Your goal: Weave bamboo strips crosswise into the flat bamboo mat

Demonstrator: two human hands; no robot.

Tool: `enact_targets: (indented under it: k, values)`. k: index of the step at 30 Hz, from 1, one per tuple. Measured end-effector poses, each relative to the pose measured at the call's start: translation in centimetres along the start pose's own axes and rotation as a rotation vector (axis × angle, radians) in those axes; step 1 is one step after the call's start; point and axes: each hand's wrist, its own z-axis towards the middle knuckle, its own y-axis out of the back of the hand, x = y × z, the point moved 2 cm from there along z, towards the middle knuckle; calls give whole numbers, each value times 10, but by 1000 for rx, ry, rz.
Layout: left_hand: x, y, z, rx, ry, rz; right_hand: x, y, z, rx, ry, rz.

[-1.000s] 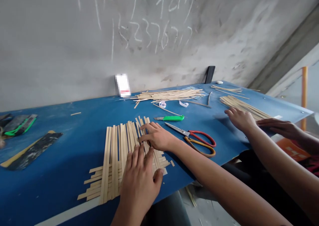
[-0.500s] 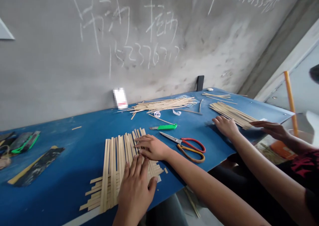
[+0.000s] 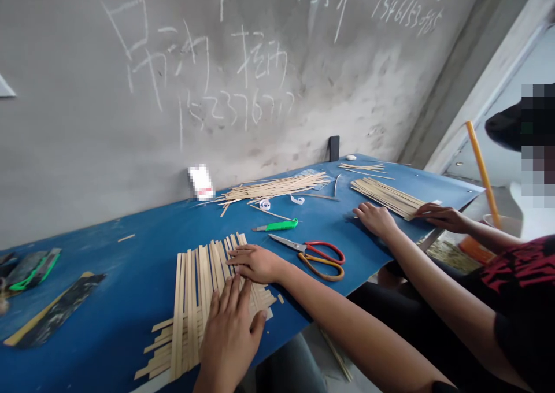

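A mat of pale wooden strips [image 3: 189, 306] lies in front of me, upright strips crossing sideways ones whose ends stick out at the lower left. My left hand [image 3: 231, 329] rests flat on the mat's near part, fingers stretched out, thumb apart. Just beyond it my right hand [image 3: 256, 263] is laid over the upper right of the strips, palm down with fingers extended. Neither hand grips a strip; what is under the palms is hidden. Scissors [image 3: 300, 247] with red and orange handles lie right of my right hand. A green utility knife [image 3: 281, 226] is behind them.
On the blue table [image 3: 143, 283], a loose strip pile [image 3: 273, 187] lies near the wall. At right a co-worker's hands [image 3: 376, 220] are by another strip bundle [image 3: 385, 197]. A dark flat blade-like tool [image 3: 56, 312] and green-edged tools [image 3: 37, 269] lie left.
The camera view has turned slightly right and up, so everything sits further left. Both my hands stay flat on the strips, with little visible movement.
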Motion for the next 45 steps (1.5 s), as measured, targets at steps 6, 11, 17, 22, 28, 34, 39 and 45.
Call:
enact_targets:
  k: [6, 11, 17, 22, 28, 34, 39, 45]
  values:
    - [0, 1, 1, 29, 19, -21, 1, 1, 1, -30, 0, 8]
    - [0, 4, 1, 38, 25, -20, 1, 1, 1, -40, 13, 12]
    - [-1, 5, 2, 72, 35, -25, -1, 0, 1, -54, 17, 23]
    - [-1, 4, 2, 45, 33, -28, 0, 1, 1, -53, 16, 33]
    - [0, 2, 1, 31, 28, -58, 0, 1, 1, -49, 7, 26]
    - [1, 1, 2, 18, 19, -48, 0, 1, 1, -45, 3, 27]
    - [1, -1, 1, 6, 24, -52, 1, 1, 0, -43, -6, 21]
    - [4, -10, -1, -68, 8, -33, 1, 0, 1, -47, -3, 16]
